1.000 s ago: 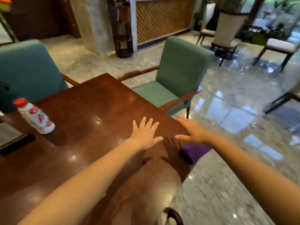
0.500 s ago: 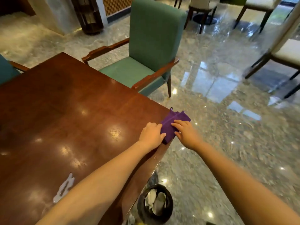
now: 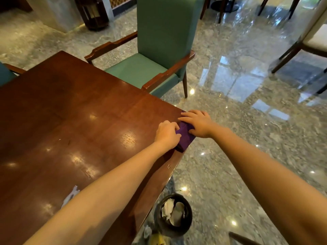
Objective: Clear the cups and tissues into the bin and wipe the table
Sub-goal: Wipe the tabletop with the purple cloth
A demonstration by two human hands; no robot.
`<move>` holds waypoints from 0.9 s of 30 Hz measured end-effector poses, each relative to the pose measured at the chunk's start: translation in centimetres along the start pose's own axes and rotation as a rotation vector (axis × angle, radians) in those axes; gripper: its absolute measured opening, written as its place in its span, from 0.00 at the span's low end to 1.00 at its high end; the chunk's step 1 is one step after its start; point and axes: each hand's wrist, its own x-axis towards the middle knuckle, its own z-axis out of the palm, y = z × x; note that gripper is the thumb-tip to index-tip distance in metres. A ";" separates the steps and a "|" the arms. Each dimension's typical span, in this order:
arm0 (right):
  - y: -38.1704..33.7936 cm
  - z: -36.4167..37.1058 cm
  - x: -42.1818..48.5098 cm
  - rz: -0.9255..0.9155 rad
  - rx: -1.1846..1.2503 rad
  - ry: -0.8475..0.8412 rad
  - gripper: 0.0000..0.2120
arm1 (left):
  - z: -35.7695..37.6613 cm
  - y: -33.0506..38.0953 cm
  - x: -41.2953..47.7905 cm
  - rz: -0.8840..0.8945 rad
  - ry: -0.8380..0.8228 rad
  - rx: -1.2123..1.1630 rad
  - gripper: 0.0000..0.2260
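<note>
A purple cloth point(image 3: 184, 137) lies folded on the right corner of the dark wooden table point(image 3: 79, 124). My left hand point(image 3: 167, 134) is curled on the cloth's left side and my right hand point(image 3: 196, 122) presses flat on its right part; both touch it. Down on the floor beside the table stands a black bin point(image 3: 174, 215) holding crumpled tissues and a cup. A small white scrap point(image 3: 70, 196) sits on the table by my left forearm.
A green armchair point(image 3: 159, 55) stands against the table's far right edge. Another green chair point(image 3: 5, 75) shows at the left. White-seated chairs point(image 3: 313, 39) stand on the glossy stone floor at the right. Litter point(image 3: 154, 236) lies on the floor by the bin.
The view tipped down, so the bottle left the frame and the bin came in. The cloth went from hanging below the table edge onto the corner, and both hands closed in on it.
</note>
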 end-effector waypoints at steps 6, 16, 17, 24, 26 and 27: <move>0.5 -3.8 -1.4 -0.068 0.103 0.097 0.12 | -2.7 0.5 -1.7 0.138 0.030 -0.159 0.03; -7.9 -13.0 -0.9 -0.236 0.393 0.046 0.11 | -14.9 -5.0 -6.8 0.176 0.291 -0.214 0.08; -9.4 -13.7 -0.4 -0.268 0.389 0.042 0.11 | -16.1 -6.0 -7.7 0.168 0.310 -0.201 0.08; -22.9 -17.2 4.3 -0.454 0.209 -0.116 0.10 | -23.0 -14.9 -15.4 0.003 0.391 -0.091 0.11; -27.2 -17.4 5.6 -0.508 0.202 -0.154 0.09 | -24.8 -17.8 -18.0 -0.050 0.416 -0.087 0.11; -29.3 -17.4 6.1 -0.533 0.199 -0.178 0.09 | -25.6 -19.3 -19.1 -0.080 0.423 -0.076 0.10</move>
